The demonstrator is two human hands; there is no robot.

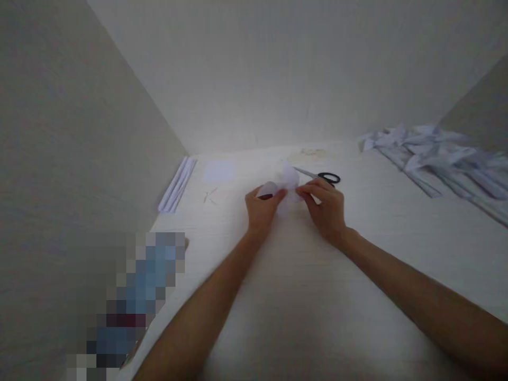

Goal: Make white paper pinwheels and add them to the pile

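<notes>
Left hand [262,207] and right hand [326,207] both pinch a small white paper piece [286,186] between curled fingertips, over the worktop [301,296]. Scissors [323,177] lie just behind.

Your fingers cover part of the white paper piece [286,185], so its shape stays unclear. The scissors [322,177] lie half behind your right hand [327,206]. A pixelated block [130,301] masks the bench's lower left, and the paper pile [440,153] runs off the right edge.
</notes>
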